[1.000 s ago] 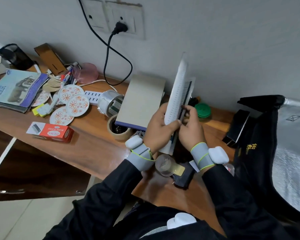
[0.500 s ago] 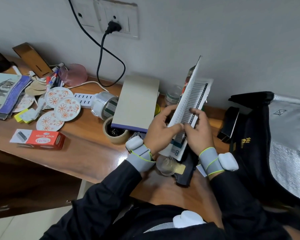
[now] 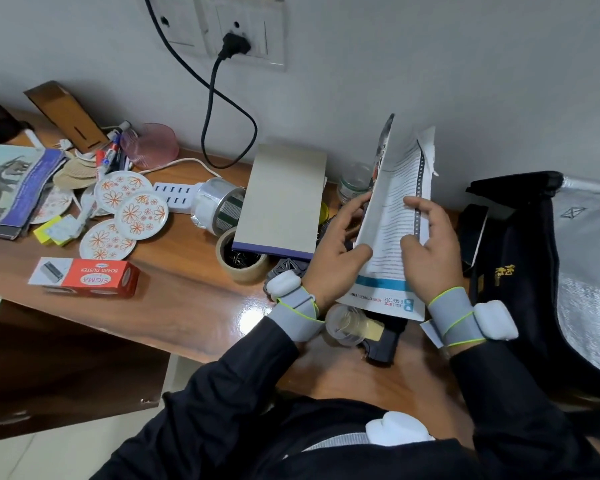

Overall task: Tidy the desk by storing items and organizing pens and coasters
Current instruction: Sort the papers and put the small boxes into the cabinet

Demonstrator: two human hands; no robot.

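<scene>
Above the desk (image 3: 194, 306), both hands grip a magazine (image 3: 392, 216).

Soft, even indoor light; glare patch on the desk (image 3: 257, 318); wide-angle bending at edges.

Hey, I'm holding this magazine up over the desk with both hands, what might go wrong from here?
1. The magazine, gripped by the left hand and right hand, hangs over a clear plastic cup lying on its side near the desk edge; lowering it may knock the cup off.
2. A glass jar stands just behind the magazine; swinging it back may tip the jar.
3. The page's upper right edge looks torn; pulling may rip it further.
</scene>
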